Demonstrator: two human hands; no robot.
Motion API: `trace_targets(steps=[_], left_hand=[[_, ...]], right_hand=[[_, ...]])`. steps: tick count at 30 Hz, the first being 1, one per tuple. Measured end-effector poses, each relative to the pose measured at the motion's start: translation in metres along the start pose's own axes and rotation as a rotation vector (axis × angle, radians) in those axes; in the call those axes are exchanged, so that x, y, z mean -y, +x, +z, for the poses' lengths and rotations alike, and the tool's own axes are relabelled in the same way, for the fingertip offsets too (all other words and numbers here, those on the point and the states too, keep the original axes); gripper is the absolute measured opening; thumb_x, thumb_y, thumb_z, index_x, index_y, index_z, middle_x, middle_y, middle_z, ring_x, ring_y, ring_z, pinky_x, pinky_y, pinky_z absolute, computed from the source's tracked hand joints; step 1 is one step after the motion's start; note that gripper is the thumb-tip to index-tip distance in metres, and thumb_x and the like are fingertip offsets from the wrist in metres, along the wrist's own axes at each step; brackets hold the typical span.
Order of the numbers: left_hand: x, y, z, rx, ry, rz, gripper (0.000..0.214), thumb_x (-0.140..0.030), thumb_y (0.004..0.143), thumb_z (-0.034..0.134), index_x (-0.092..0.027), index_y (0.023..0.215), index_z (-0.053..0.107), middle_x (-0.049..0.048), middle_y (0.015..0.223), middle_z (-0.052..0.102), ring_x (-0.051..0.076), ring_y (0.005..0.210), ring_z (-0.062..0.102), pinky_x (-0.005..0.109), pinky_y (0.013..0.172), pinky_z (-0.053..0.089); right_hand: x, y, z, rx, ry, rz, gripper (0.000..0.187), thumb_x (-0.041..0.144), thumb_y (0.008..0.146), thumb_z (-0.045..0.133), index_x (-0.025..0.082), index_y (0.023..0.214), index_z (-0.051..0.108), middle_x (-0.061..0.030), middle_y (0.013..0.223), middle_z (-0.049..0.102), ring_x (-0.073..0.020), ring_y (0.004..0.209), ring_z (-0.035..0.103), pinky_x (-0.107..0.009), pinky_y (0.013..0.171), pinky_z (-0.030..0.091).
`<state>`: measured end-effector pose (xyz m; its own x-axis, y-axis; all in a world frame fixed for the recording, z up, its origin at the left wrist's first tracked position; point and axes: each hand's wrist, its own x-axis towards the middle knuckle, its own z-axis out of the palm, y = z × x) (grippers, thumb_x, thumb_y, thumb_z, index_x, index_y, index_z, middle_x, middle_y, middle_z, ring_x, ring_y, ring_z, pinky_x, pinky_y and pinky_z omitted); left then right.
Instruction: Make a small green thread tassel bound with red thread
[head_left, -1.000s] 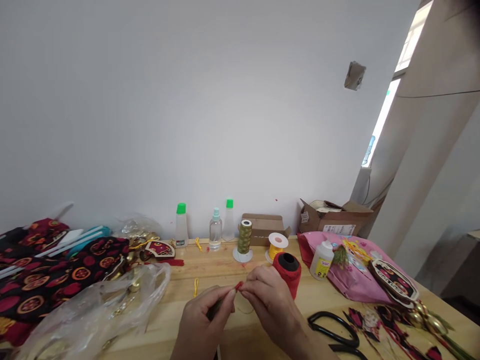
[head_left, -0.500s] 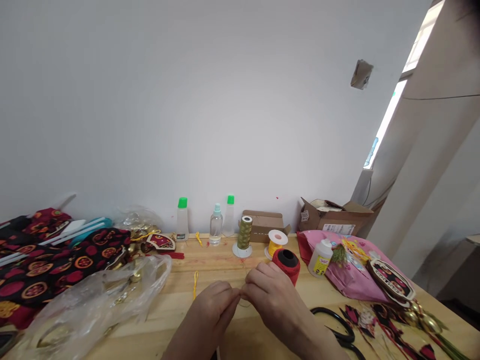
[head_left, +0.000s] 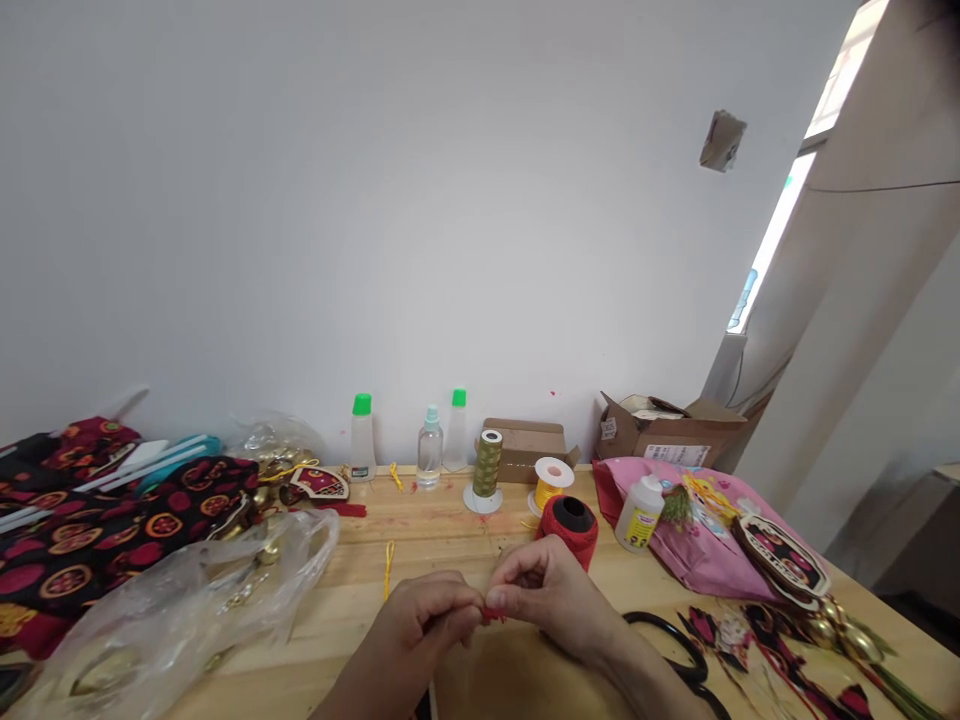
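Observation:
My left hand (head_left: 427,625) and my right hand (head_left: 555,600) meet low in the middle of the view, just above the wooden table. Both are closed in a pinch, fingertips almost touching. Between them shows a small red tuft (head_left: 493,612), perhaps thread; most of it is hidden by the fingers. Right behind my right hand stands a cone of red thread (head_left: 576,530). A yellow cord loop (head_left: 388,570) lies beyond my left hand. Black-handled scissors (head_left: 671,645) rest to the right of my right wrist, partly covered by the forearm.
Along the wall stand clear bottles (head_left: 430,455), an olive thread spool (head_left: 489,465), a yellow cord spool (head_left: 553,482) and cardboard boxes (head_left: 660,430). At right are a glue bottle (head_left: 640,515) and pink bag (head_left: 694,555). Plastic bags (head_left: 195,590) and patterned fabric (head_left: 127,540) fill the left.
My right hand has turned, so its thumb and fingertips now show. The red tuft has come into sight between the hands. The view has shifted slightly.

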<state>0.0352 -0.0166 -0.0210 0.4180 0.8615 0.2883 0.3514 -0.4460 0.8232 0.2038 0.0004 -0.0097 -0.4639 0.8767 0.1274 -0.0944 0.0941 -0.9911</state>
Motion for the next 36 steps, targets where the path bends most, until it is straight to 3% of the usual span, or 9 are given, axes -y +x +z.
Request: trace_targets(steps=[2,6,12,18,24,30,33,36], left_hand=[[0.001,0.000,-0.001,-0.035,-0.108,-0.068,0.029,-0.033,0.077,0.048,-0.019,0.053,0.056,-0.0032,0.055,0.050,0.013,0.058,0.048,0.022,0.058,0.035],[0.003,0.001,0.000,-0.069,-0.194,-0.136,0.028,-0.034,0.075,0.049,-0.018,0.053,0.055,-0.0041,0.054,0.048,0.013,0.057,0.045,0.022,0.058,0.033],[0.006,0.003,0.013,-0.142,-0.299,-0.226,0.034,-0.042,0.074,0.048,-0.017,0.052,0.051,-0.0064,0.049,0.037,0.011,0.049,0.032,0.022,0.049,0.024],[0.011,0.004,0.022,-0.171,-0.443,-0.328,0.039,-0.053,0.070,0.047,-0.018,0.052,0.047,-0.0099,0.042,0.026,0.008,0.040,0.020,0.022,0.041,0.013],[0.010,0.005,0.019,-0.239,-0.441,-0.375,0.042,-0.057,0.064,0.050,-0.018,0.048,0.047,-0.0100,0.039,0.027,0.007,0.037,0.020,0.021,0.039,0.015],[0.000,0.001,0.013,-0.373,-0.175,-0.252,0.025,-0.041,0.069,0.055,-0.020,0.055,0.060,-0.0019,0.056,0.057,0.017,0.060,0.052,0.024,0.060,0.039],[-0.002,0.000,0.011,-0.383,-0.042,-0.179,0.022,-0.038,0.072,0.053,-0.021,0.061,0.062,-0.0011,0.059,0.062,0.018,0.062,0.056,0.024,0.062,0.042],[-0.001,0.000,0.010,-0.366,-0.020,-0.190,0.024,-0.038,0.072,0.052,-0.021,0.057,0.060,-0.0005,0.060,0.063,0.019,0.065,0.058,0.023,0.062,0.043]], right_hand=[[-0.003,0.002,0.003,-0.051,-0.080,-0.138,0.022,0.035,0.063,0.069,0.014,0.060,0.067,-0.0006,0.056,0.059,-0.0101,0.055,0.050,-0.022,0.053,0.037],[-0.006,0.003,0.006,-0.158,-0.455,-0.345,0.019,0.029,0.073,0.061,0.015,0.062,0.067,-0.0024,0.058,0.060,-0.0124,0.059,0.052,-0.023,0.056,0.039],[-0.010,0.004,0.005,-0.185,-0.638,-0.475,0.018,0.023,0.078,0.055,0.015,0.065,0.064,-0.0030,0.063,0.060,-0.0126,0.061,0.053,-0.023,0.059,0.041],[-0.011,0.005,0.004,-0.165,-0.535,-0.406,0.021,0.026,0.079,0.054,0.014,0.067,0.066,-0.0044,0.064,0.061,-0.0132,0.061,0.054,-0.023,0.059,0.042],[-0.016,0.007,0.008,-0.272,-0.460,-0.300,0.017,0.024,0.073,0.059,0.013,0.064,0.069,-0.0015,0.055,0.054,-0.0106,0.053,0.045,-0.021,0.050,0.034],[-0.016,0.006,0.020,-0.408,-0.354,-0.193,0.017,0.025,0.067,0.061,0.011,0.059,0.067,0.0013,0.051,0.045,-0.0094,0.050,0.036,-0.022,0.046,0.028],[-0.017,0.006,0.023,-0.414,-0.232,-0.183,0.018,0.027,0.067,0.060,0.012,0.061,0.067,0.0003,0.054,0.047,-0.0103,0.052,0.038,-0.023,0.048,0.030],[-0.019,0.006,0.023,-0.409,-0.191,-0.179,0.017,0.028,0.067,0.061,0.012,0.062,0.066,0.0000,0.056,0.049,-0.0108,0.054,0.039,-0.023,0.050,0.031]])
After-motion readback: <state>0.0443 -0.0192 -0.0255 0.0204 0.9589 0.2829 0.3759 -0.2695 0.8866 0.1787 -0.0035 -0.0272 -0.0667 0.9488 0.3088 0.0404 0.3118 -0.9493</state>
